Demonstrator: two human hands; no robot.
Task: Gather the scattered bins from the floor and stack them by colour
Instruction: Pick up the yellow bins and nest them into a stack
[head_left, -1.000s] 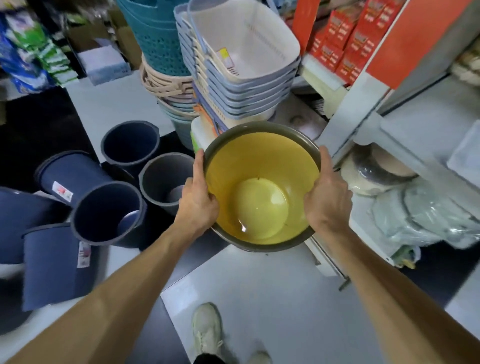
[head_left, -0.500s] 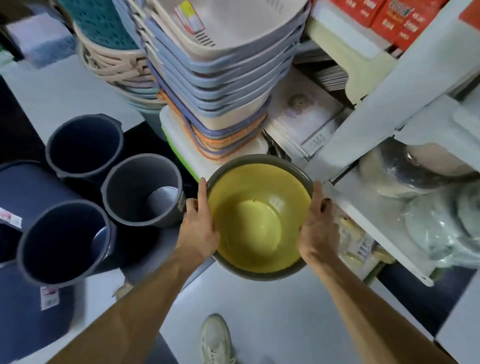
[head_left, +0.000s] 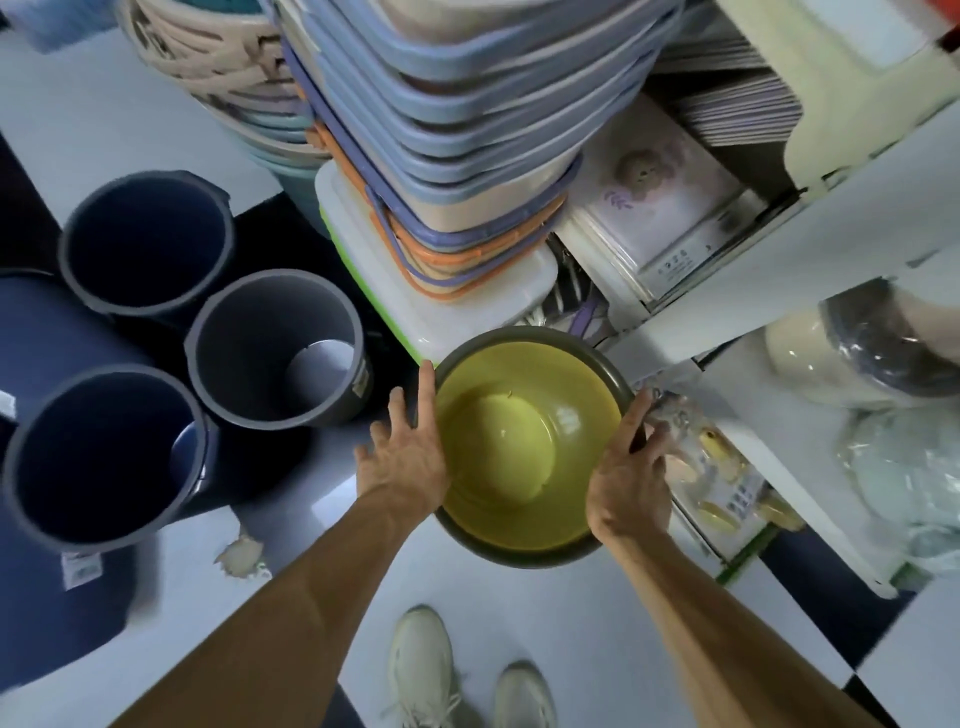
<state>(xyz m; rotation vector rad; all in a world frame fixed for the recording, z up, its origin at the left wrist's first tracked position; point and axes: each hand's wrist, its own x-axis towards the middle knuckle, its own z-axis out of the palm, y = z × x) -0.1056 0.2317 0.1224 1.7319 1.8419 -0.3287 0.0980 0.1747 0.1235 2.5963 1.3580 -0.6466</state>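
yellow bin (head_left: 524, 447), grey rim: held between both hands above the floor. left hand (head_left: 405, 457) flat against its side, fingers spread; right hand (head_left: 628, 478) gripping the rim. advice: lower level, release evenly, clear of grey bin (head_left: 275, 348) to the left.

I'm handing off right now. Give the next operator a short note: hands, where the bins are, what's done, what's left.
Left hand: fingers straight, flat against the yellow bin's left rim.
Right hand: grip on its right rim, thumb inside.
The yellow bin is upright, low by the shelf; whether it touches the floor is unclear.
Beside it to the left: one grey bin and two navy bins, all upright and open.
Done: yellow bin brought over.
Left: release it, then stack the others by colour.
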